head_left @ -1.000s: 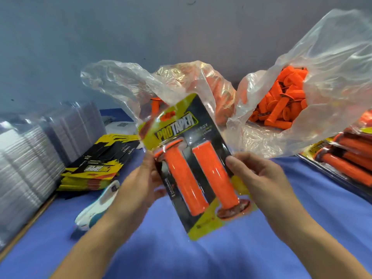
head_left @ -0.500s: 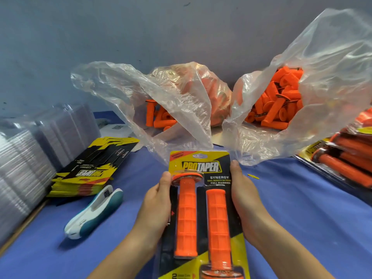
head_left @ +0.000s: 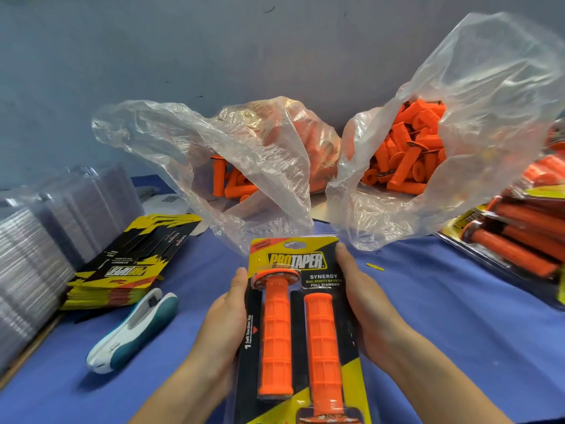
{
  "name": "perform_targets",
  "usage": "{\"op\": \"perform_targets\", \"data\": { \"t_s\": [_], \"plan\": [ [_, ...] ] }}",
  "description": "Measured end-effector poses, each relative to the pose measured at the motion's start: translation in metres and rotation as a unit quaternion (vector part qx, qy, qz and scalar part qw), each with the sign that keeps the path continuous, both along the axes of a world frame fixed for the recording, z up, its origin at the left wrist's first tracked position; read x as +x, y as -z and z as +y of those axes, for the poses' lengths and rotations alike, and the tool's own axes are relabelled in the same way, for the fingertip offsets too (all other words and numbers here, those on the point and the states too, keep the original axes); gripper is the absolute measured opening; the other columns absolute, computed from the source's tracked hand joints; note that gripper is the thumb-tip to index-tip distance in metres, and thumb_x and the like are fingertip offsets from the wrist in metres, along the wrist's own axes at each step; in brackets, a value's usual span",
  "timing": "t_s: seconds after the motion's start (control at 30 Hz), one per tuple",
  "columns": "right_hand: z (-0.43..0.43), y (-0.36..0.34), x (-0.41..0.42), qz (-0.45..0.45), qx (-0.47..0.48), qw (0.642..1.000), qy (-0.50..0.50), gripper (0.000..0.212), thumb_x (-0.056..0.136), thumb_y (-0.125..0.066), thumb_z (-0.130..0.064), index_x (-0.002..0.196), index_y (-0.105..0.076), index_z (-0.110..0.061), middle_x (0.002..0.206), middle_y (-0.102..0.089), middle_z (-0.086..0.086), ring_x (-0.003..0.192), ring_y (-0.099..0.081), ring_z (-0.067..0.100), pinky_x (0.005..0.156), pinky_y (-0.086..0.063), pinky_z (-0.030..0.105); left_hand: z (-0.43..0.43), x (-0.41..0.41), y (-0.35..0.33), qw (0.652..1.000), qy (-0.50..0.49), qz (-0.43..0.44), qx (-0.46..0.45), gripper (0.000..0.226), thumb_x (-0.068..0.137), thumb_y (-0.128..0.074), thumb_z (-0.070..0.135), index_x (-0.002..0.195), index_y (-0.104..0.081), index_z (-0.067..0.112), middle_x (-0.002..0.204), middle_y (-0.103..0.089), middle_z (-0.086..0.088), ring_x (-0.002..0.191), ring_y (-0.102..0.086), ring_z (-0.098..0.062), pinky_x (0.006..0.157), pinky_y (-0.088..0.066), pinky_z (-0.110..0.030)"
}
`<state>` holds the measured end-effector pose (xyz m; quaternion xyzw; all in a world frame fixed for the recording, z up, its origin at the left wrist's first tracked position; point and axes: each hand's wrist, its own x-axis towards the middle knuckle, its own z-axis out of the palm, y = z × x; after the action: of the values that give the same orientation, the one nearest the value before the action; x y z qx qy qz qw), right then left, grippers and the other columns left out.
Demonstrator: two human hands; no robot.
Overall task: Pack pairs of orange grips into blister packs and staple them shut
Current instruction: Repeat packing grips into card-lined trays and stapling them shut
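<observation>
The blister pack (head_left: 299, 332) has swung from tilted to straight, lower.

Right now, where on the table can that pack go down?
Bare blue cloth lies between the right hand and the finished packs, and between stapler and left hand. Crowded: cards on the left, bags behind.

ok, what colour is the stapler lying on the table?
The stapler has a white upper shell and a teal lower body. It shows best in the head view, the only one.
</observation>
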<state>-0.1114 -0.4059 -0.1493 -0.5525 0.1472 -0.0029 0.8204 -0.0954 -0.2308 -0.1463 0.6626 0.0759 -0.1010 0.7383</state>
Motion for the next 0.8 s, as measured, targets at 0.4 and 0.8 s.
{"op": "perform_targets", "data": {
  "t_s": [0.4,0.8],
  "plan": [
    [-0.013,0.004,0.006,0.013,0.018,0.998,0.051,0.044,0.088,-0.062,-0.055,0.090,-0.078,-0.014,0.092,-0.076,0.013,0.077,-0.075,0.027,0.069,-0.060,0.036,0.001,0.001,0.000,0.996,0.091,0.003,0.007,0.059,0.079,-0.054,0.066,0.096,-0.078,0.015,0.097,-0.075,-0.017,0.090,-0.073,-0.033,0.086,-0.057,-0.046],
    [-0.057,-0.011,-0.033,-0.118,-0.012,0.987,0.110,0.047,0.083,-0.058,-0.059,0.105,-0.076,-0.022,0.103,-0.076,0.008,0.097,-0.073,0.026,0.088,-0.056,0.043,-0.017,-0.037,-0.008,0.964,0.095,-0.204,0.139,0.035,0.078,-0.051,0.058,0.082,-0.070,0.030,0.068,-0.070,0.000,0.058,-0.063,-0.003,0.058,-0.048,-0.012]
  ]
}}
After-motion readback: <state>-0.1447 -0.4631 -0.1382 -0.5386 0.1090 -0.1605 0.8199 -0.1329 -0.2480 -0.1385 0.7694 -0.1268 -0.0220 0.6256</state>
